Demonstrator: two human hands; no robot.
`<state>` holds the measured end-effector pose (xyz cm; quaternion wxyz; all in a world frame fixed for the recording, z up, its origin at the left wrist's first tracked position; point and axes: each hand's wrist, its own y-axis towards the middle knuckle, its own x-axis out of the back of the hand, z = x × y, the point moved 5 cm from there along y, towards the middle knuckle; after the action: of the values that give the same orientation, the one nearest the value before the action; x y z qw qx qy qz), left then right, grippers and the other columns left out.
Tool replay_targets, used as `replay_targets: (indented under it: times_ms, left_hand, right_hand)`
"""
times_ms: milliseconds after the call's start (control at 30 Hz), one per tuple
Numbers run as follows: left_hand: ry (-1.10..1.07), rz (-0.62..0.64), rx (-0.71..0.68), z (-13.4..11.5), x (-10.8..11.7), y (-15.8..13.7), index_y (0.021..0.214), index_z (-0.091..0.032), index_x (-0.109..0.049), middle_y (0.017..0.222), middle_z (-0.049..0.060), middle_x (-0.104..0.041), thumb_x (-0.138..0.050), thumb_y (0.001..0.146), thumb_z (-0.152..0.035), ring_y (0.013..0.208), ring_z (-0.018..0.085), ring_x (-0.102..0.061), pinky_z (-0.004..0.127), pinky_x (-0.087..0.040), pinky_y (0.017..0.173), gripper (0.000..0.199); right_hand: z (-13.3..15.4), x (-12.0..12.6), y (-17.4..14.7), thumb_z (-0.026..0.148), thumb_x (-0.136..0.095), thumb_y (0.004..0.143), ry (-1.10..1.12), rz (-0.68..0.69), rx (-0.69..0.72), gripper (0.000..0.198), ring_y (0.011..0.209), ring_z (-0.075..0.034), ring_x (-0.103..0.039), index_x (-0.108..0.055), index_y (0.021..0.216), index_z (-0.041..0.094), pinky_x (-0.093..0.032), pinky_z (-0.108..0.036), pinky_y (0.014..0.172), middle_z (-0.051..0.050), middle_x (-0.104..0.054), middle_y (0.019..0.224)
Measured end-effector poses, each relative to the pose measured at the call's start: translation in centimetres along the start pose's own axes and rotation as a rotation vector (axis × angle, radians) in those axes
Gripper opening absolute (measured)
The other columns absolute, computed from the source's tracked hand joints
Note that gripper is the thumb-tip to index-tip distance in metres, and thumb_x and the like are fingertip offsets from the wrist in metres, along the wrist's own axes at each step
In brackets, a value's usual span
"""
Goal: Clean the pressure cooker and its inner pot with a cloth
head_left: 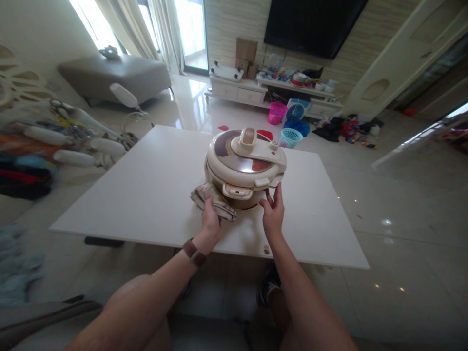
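A cream electric pressure cooker (243, 165) with its lid on stands on the white table (146, 185). My left hand (211, 222) grips a folded brown-and-beige cloth (213, 200), thumb on top, against the cooker's lower left front. On the other side, my right hand (273, 212) grasps the cooker's lower right, fingers up beneath the lid's rim and thumb by the body. Parts of the right fingertips are hidden behind the cooker. The lid carries a raised knob-like handle (248, 137), and a front handle (237, 191) sticks out between my hands.
A small sticker (266, 249) marks the table's near edge. Beyond the table, pink (277, 113) and light-blue baskets (291, 138) sit on the floor before a cluttered TV cabinet (237, 92). White lamp arms (124, 95) reach toward the table's left edge.
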<state>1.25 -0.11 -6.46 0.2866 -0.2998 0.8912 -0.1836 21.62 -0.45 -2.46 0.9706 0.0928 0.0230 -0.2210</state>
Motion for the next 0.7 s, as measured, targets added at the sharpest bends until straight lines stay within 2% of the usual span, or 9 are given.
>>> replay_targets:
  times_ms: [67, 200, 267, 367, 467, 533, 600, 700]
  left_hand:
    - [-0.054, -0.02, 0.0, -1.6, -0.8, 1.1, 0.117, -0.017, -0.072, 0.116, 0.009, -0.079, -0.056, 0.097, -0.037, 0.113, 0.022, -0.075, 0.037, -0.059, 0.102, 0.033]
    - [0.095, -0.005, -0.219, -3.5, -1.5, 0.4, 0.121, -0.02, -0.073, 0.131, 0.008, -0.075, -0.06, 0.097, -0.038, 0.134, 0.022, -0.064, 0.036, -0.046, 0.118, 0.032]
    - [0.236, 0.03, -0.263, -2.7, -1.2, -1.2, 0.118, -0.022, -0.075, 0.132, 0.007, -0.074, -0.065, 0.096, -0.035, 0.14, 0.023, -0.059, 0.036, -0.04, 0.123, 0.028]
    - [0.367, 0.057, -0.229, -0.5, -0.2, -3.6, 0.114, -0.024, -0.076, 0.132, 0.006, -0.075, -0.067, 0.095, -0.034, 0.143, 0.025, -0.056, 0.039, -0.034, 0.127, 0.023]
    - [0.392, 0.048, -0.158, 0.8, 0.4, -4.7, 0.116, -0.024, -0.076, 0.125, 0.008, -0.077, -0.065, 0.096, -0.039, 0.137, 0.026, -0.062, 0.041, -0.039, 0.124, 0.027]
    - [0.361, 0.033, -0.145, 0.5, 0.3, -4.4, 0.119, -0.022, -0.074, 0.116, 0.009, -0.079, -0.064, 0.097, -0.043, 0.132, 0.026, -0.065, 0.041, -0.044, 0.12, 0.032]
    - [0.308, 0.022, -0.196, -0.6, -0.4, -3.6, 0.122, -0.021, -0.073, 0.112, 0.007, -0.08, -0.064, 0.096, -0.044, 0.133, 0.025, -0.064, 0.04, -0.045, 0.12, 0.036]
    - [0.24, 0.027, -0.317, -2.3, -1.5, -2.2, 0.124, -0.022, -0.072, 0.125, 0.006, -0.077, -0.063, 0.096, -0.04, 0.139, 0.023, -0.06, 0.037, -0.04, 0.123, 0.035]
  right_hand:
    - [-0.1, 0.0, 0.0, 0.024, -0.064, 0.08, 0.004, -0.001, -0.002, 0.097, 0.147, -0.028, -0.054, -0.025, 0.168, 0.03, -0.045, -0.047, 0.118, -0.012, -0.028, 0.174]
    - [-0.1, 0.0, -0.1, 0.024, -0.065, 0.079, 0.0, -0.008, 0.015, 0.098, 0.147, -0.028, -0.053, -0.025, 0.168, 0.031, -0.042, -0.047, 0.12, -0.011, -0.026, 0.175]
    - [-0.1, 0.1, -0.1, 0.024, -0.065, 0.078, -0.006, -0.016, 0.018, 0.098, 0.146, -0.028, -0.054, -0.026, 0.168, 0.03, -0.042, -0.048, 0.12, -0.011, -0.026, 0.175]
    - [-0.2, 0.0, -0.1, 0.025, -0.066, 0.078, -0.015, -0.02, 0.018, 0.099, 0.146, -0.028, -0.054, -0.025, 0.168, 0.03, -0.043, -0.048, 0.12, -0.012, -0.03, 0.173]
    - [-0.3, -0.1, 0.0, 0.025, -0.066, 0.078, -0.02, -0.028, 0.024, 0.1, 0.145, -0.028, -0.055, -0.025, 0.168, 0.03, -0.042, -0.047, 0.12, -0.012, -0.034, 0.172]
    - [-0.3, -0.1, 0.0, 0.025, -0.065, 0.078, -0.024, -0.035, 0.023, 0.1, 0.146, -0.028, -0.055, -0.024, 0.168, 0.029, -0.042, -0.047, 0.12, -0.013, -0.034, 0.172]
    - [-0.3, -0.2, 0.0, 0.025, -0.064, 0.078, -0.03, -0.037, 0.024, 0.099, 0.146, -0.028, -0.054, -0.024, 0.168, 0.03, -0.043, -0.047, 0.119, -0.013, -0.034, 0.172]
    - [-0.3, -0.2, -0.1, 0.024, -0.064, 0.078, -0.035, -0.036, 0.034, 0.099, 0.146, -0.028, -0.054, -0.024, 0.168, 0.031, -0.044, -0.047, 0.119, -0.012, -0.034, 0.172]
